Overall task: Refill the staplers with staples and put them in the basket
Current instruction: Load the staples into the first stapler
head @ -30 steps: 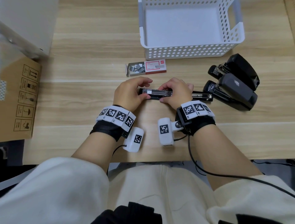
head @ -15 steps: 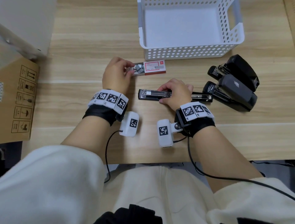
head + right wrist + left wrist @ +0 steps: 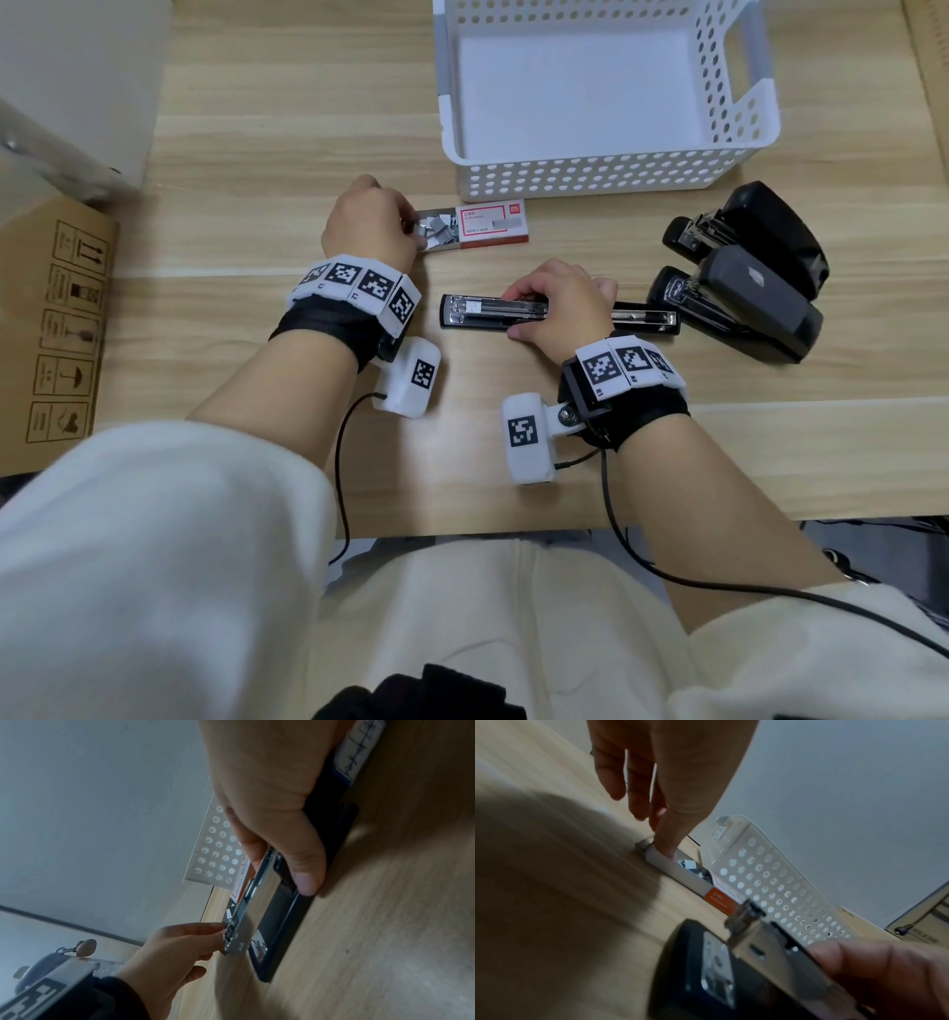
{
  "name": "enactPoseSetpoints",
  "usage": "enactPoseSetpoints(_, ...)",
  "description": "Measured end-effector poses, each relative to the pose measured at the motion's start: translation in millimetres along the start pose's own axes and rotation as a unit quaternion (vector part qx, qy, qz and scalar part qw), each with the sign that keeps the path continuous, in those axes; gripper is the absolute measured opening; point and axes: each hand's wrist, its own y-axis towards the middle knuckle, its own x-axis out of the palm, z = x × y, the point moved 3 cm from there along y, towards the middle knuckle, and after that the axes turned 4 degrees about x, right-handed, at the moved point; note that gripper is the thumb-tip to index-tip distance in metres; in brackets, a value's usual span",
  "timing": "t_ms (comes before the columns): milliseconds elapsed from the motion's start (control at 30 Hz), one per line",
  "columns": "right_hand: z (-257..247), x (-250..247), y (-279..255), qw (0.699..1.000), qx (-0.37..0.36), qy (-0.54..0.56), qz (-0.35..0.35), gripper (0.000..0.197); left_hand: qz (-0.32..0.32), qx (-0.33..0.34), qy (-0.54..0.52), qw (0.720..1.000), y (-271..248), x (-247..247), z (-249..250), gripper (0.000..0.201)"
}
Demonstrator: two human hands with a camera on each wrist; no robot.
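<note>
My right hand [image 3: 557,308] grips the open stapler [image 3: 513,313], thumb on its near side and fingers over the far side, holding it flat on the desk [image 3: 257,128] about midway across, between the near and far edges. Its metal staple channel faces up and its lid lies folded out flat to the right. My left hand [image 3: 367,226] reaches into the open tray of the staple box [image 3: 477,231], which lies just beyond the stapler and just in front of the basket [image 3: 606,174]; my thumb presses down among the loose staples [image 3: 439,231], but I cannot tell whether my fingers have pinched any. The white perforated basket sits at the far edge. Two more black staplers [image 3: 744,277] lie touching near the right edge, just right of the opened one.
</note>
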Motion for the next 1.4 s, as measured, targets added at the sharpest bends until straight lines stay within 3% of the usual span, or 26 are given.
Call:
enactPoseSetpoints(267, -0.3, 0.5, 0.4, 1.0, 0.002, -0.002, -0.002, 0.032, 0.011, -0.024, -0.032, 0.999, -2.0, -2.1, 0.2, 0.021)
enactPoseSetpoints(367, -0.2, 0.4, 0.8, 1.0, 0.003, -0.003, -0.002, 0.033, 0.045, -0.01, -0.06, 0.997, -6.5, -10.3, -0.6, 0.021)
enactPoseSetpoints(467, -0.4, 0.7, 0.8, 1.0, 0.005, 0.0, -0.002, 0.032, 0.068, -0.008, -0.191, 0.979, -14.3, -16.4, -1.4, 0.017)
enactPoseSetpoints(533, -0.3, 0.4, 0.8, 1.0, 0.007, 0.002, -0.002, 0.032, 0.055, -0.032, -0.356, 0.932, -21.8, -16.9, -1.3, 0.016)
enactPoseSetpoints(600, -0.4, 0.7, 0.6, 1.0, 0.008, 0.002, -0.003, 0.032, 0.025, -0.07, -0.526, 0.847, -30.8, -14.3, 1.5, 0.016)
enactPoseSetpoints(700, -0.5, 0.5, 0.4, 1.0, 0.008, 0.004, 0.0, 0.033, 0.003, -0.141, -0.66, 0.738, -43.7, -10.1, 8.7, 0.017)
enactPoseSetpoints(800, -0.6, 0.5, 0.1, 1.0, 0.008, 0.005, 0.001, 0.033, 0.003, -0.168, -0.707, 0.687, -50.6, -5.5, 9.7, 0.012)
enactPoseSetpoints(900, -0.6, 0.5, 0.0, 1.0, 0.007, 0.003, 0.002, 0.034, -0.006, -0.175, -0.699, 0.693, -55.5, -1.8, 8.7, 0.013)
enactPoseSetpoints(1067, -0.6, 0.4, -0.7, 1.0, 0.005, 0.008, 0.002, 0.034, -0.008, -0.163, -0.656, 0.736, -58.4, 0.8, 4.8, 0.021)
enactPoseSetpoints(1300, -0.1, 0.2, -0.4, 1.0, 0.008, 0.012, 0.003, 0.034, -0.038, -0.144, -0.66, 0.737, -58.6, 2.5, 7.0, 0.006)
enactPoseSetpoints(1400, -0.4, 0.3, -0.5, 1.0, 0.006, 0.006, 0.003, 0.033, -0.028, -0.158, -0.671, 0.724, -59.5, 2.6, 7.1, 0.003)
